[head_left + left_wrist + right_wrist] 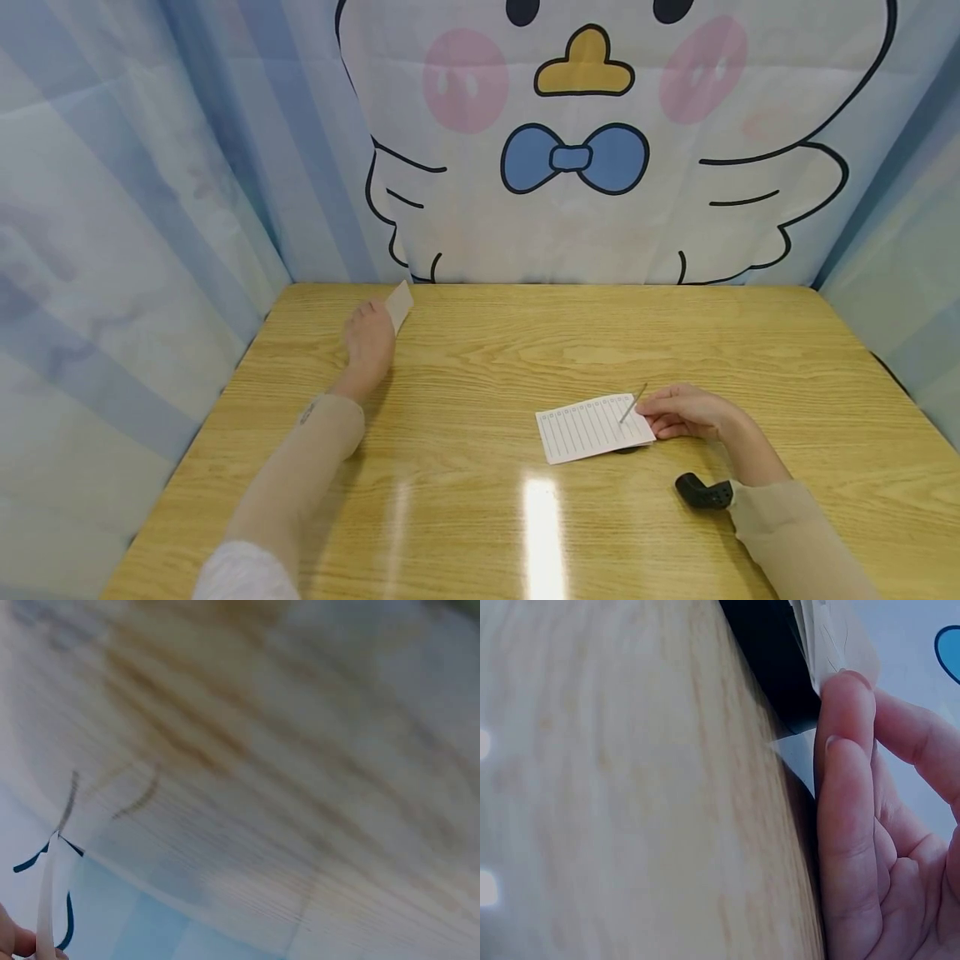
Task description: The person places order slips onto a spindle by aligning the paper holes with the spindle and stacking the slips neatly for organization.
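At the far left of the table, my left hand (370, 342) holds a small pale paper slip (400, 306). In the left wrist view the slip (46, 907) appears nearly edge-on, with fingertips (16, 937) at its lower end. On the right side, my right hand (690, 412) pinches the right edge of a lined white paper sheet (585, 432). A thin metal spike (634, 402) sticks up at a slant from the sheet's right part. Beneath the paper is a black base (772, 667), mostly hidden in the head view. Several paper layers (819, 634) show above it.
The wooden table (465, 367) reaches back to a printed curtain (570, 225), with blue-striped curtains (135, 208) at the sides. A black curved device (702, 492) sits at the right sleeve's cuff.
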Demonstrator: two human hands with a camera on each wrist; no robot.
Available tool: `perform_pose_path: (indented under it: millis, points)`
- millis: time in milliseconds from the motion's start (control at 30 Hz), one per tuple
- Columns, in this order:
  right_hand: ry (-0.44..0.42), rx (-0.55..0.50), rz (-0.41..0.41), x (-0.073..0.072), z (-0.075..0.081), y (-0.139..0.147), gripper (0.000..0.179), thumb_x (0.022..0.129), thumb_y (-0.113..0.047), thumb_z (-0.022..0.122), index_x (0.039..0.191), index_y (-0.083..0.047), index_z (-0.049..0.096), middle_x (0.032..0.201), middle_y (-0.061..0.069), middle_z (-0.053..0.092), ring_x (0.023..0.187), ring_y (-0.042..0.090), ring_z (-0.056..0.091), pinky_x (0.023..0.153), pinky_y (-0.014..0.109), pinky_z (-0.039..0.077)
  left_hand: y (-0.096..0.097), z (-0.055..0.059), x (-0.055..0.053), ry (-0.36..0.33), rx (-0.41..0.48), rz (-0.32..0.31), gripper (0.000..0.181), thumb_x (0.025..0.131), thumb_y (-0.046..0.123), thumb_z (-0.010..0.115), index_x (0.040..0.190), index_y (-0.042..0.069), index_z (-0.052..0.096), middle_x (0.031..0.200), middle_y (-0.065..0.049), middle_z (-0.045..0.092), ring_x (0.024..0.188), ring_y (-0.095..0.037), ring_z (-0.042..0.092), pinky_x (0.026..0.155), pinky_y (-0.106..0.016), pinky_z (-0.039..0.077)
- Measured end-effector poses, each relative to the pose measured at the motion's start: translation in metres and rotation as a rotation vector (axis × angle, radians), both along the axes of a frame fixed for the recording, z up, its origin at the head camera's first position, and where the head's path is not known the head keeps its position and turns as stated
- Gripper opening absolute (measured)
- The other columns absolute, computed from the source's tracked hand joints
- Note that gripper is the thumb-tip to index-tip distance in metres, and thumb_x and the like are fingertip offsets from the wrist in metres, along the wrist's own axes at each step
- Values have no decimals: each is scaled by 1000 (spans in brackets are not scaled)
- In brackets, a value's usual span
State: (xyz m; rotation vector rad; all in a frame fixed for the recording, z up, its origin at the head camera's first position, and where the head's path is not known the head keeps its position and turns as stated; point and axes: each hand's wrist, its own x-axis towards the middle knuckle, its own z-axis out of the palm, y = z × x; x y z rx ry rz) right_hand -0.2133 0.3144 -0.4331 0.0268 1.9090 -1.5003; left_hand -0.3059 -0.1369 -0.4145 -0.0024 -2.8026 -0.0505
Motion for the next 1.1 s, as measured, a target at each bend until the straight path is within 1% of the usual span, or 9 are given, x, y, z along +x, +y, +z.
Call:
perform_pose_path:
  millis: [100, 300, 333, 533, 567, 667, 800, 900, 1100]
  points:
    - [3, 0, 1, 0, 0, 0, 16, 90, -18, 58, 77, -11, 63, 65, -4, 59, 56, 2, 57, 58, 18, 50, 6, 1, 2, 51, 12, -26, 17, 92, 1, 41, 100, -11, 49, 92, -23, 56, 82, -34, 57, 66, -43, 47]
    - [3, 6, -2, 1, -1, 1, 16, 90, -18, 57, 77, -11, 63, 65, -4, 59, 56, 2, 56, 58, 18, 50, 20, 6, 10, 37, -4, -95, 16, 95, 5, 41, 100, -8, 48, 91, -20, 56, 83, -32, 56, 66, -41, 48]
    - [5, 7, -2, 1, -1, 1, 16, 90, -18, 57, 78, -11, 63, 65, -4, 59, 57, 2, 56, 58, 18, 50, 23, 7, 11, 50, 1, -107, 16, 96, 7, 41, 98, -8, 48, 89, -20, 56, 81, -32, 57, 65, -40, 48]
    - [10, 7, -3, 1, -1, 1, 15, 90, -20, 59, 79, -11, 63, 66, -4, 59, 56, 2, 56, 58, 18, 50, 42, 12, 22, 199, 78, -213, 24, 98, 14, 41, 84, -3, 50, 72, -16, 54, 65, -30, 56, 54, -39, 47]
    - [10, 5, -3, 1, -1, 1, 15, 90, -20, 59, 79, -11, 64, 66, -4, 59, 56, 2, 56, 58, 18, 50, 46, 14, 25, 206, 89, -232, 24, 98, 15, 42, 83, -3, 51, 70, -15, 54, 63, -29, 55, 52, -39, 46]
    - [18, 0, 4, 1, 0, 0, 15, 90, -20, 59, 79, -11, 63, 66, -4, 59, 56, 2, 56, 58, 18, 50, 59, 23, 35, 150, 131, -277, 25, 99, 18, 40, 88, -2, 52, 70, -12, 53, 59, -24, 52, 49, -36, 44]
    - [36, 10, 8, 1, 1, -1, 15, 90, -20, 58, 79, -11, 63, 66, -4, 58, 56, 2, 55, 58, 18, 50, 76, 38, 50, 41, 253, -332, 28, 100, 20, 37, 99, -2, 54, 72, -8, 53, 58, -18, 49, 49, -31, 41]
    - [58, 35, 7, 2, 2, -2, 16, 90, -21, 58, 80, -10, 62, 67, -3, 57, 57, 3, 55, 58, 19, 50, 87, 46, 58, 3, 346, -374, 28, 100, 21, 37, 100, -2, 54, 71, -6, 52, 57, -16, 48, 48, -28, 40]
    - [106, 69, 22, 7, 8, -2, 17, 91, -21, 57, 86, -5, 62, 70, -1, 58, 61, 6, 57, 59, 21, 51, 102, 59, 71, -65, 502, -453, 26, 99, 21, 39, 98, 0, 55, 69, -4, 51, 55, -14, 47, 46, -24, 37]
